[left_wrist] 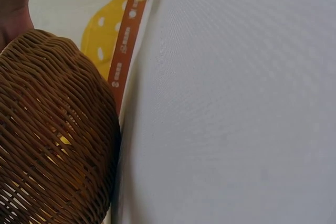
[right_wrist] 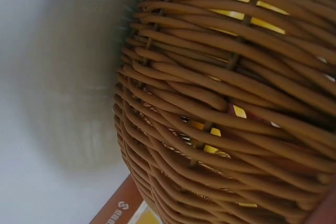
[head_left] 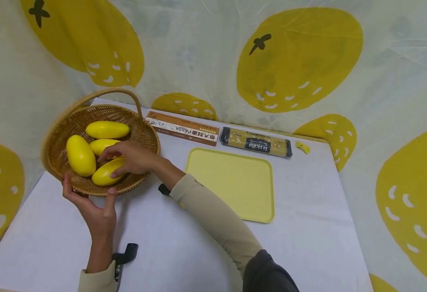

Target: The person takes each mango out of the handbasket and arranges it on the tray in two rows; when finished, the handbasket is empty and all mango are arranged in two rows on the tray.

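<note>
Biggest thing first: the fruit-print curtain [head_left: 198,48] hangs behind the wicker basket, and the white-covered bench [head_left: 308,194] spreads out to the basket's right. The wicker basket [head_left: 145,140] itself has its handle arching over its far-left side. To its right there's a yellow tray [head_left: 231,174], then a brown pasta box [head_left: 182,128] just beside the basket's back-right rim, and a spaghetti packet [head_left: 256,142] further right of the basket.

Left hand [head_left: 95,213] is cupping the basket's near side, thumb and forefinger spread; the rest of those fingers are hidden. Right hand [head_left: 134,158] reaches over the basket's right rim, fingers curled around the near fruit [head_left: 104,174], thumb against it. Can't tell how firm that grip is.

That fruit sits inside the basket by the near rim, with three more yellow fruits [head_left: 80,156] in there. I'd guess fairly light, firm and a bit slick, so I'd grab it across the middle rather than by the tapered ends.

Edges: the basket's rim is the main thing to lift over, and the handle makes its left side awkward. Best room looks like right of the basket, well short of that tiny yellow item [head_left: 302,147] far right.
</note>
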Demonstrator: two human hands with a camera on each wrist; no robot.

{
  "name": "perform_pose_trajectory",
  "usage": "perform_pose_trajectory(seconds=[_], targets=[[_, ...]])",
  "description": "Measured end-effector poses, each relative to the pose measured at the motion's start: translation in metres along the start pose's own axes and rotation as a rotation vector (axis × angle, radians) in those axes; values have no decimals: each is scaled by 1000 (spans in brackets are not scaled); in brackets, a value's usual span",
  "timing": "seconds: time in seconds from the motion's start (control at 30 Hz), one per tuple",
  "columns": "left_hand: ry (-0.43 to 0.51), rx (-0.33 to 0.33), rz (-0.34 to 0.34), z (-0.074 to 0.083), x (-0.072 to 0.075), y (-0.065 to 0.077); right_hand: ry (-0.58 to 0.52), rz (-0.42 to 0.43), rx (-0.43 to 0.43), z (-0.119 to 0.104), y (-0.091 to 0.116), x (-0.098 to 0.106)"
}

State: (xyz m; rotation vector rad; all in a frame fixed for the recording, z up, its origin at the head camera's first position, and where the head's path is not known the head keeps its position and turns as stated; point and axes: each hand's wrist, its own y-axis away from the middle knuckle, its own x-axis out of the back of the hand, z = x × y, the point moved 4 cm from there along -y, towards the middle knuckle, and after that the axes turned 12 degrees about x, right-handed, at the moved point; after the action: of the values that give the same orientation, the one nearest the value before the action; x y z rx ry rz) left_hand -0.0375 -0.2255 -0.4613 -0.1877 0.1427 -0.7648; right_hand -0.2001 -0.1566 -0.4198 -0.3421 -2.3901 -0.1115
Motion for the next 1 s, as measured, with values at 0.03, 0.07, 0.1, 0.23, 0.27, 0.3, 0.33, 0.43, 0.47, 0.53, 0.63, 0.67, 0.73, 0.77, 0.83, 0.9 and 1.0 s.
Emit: perform_pose_trajectory(seconds=[0.03, 0.07, 0.1, 0.23, 0.27, 0.3, 0.33, 0.43, 0.47, 0.53, 0.63, 0.67, 0.73, 0.77, 0.83, 0.9, 1.0], targets=[[-4, 0, 2, -1, 0, 0, 15, -11, -8, 1, -1, -1], [-9, 0, 2, -1, 1, 0, 29, -23, -19, 1, -3, -1], [-13, 0, 1, -2, 1, 0, 39, -35, -23, 2, -4, -2], [-12, 2, -4, 5, -1, 2, 64, -64, -28, 5, -8, -6], [-11, 1, -6, 7, -1, 2, 68, -70, -31, 5, -9, -6], [-11, 0, -6, 7, -2, 3, 77, -74, -29, 6, -10, -7], [-11, 0, -6, 8, -2, 3, 89, -79, -33, 6, -11, -7], [-18, -3, -7, 6, -2, 3, 138, -104, -45, 8, -13, -8], [-21, -4, -7, 6, -1, 3, 153, -113, -51, 8, -14, -9], [-28, -4, -8, 6, -1, 3, 188, -129, -60, 8, -14, -10], [-35, -3, -11, 8, -1, 3, 226, -141, -73, 8, -14, -10], [-37, -2, -11, 8, -2, 4, 230, -142, -82, 8, -14, -11], [-40, 0, -12, 8, -1, 4, 235, -145, -101, 8, -15, -11], [-42, 3, -11, 8, -1, 4, 232, -147, -113, 8, -15, -11], [-48, 10, -10, 7, -1, 4, 209, -150, -140, 8, -15, -12], [-53, 18, -7, 7, -1, 3, 199, -158, -149, 8, -16, -13], [-63, 25, -3, 6, 0, 3, 187, -166, -149, 7, -16, -14]])
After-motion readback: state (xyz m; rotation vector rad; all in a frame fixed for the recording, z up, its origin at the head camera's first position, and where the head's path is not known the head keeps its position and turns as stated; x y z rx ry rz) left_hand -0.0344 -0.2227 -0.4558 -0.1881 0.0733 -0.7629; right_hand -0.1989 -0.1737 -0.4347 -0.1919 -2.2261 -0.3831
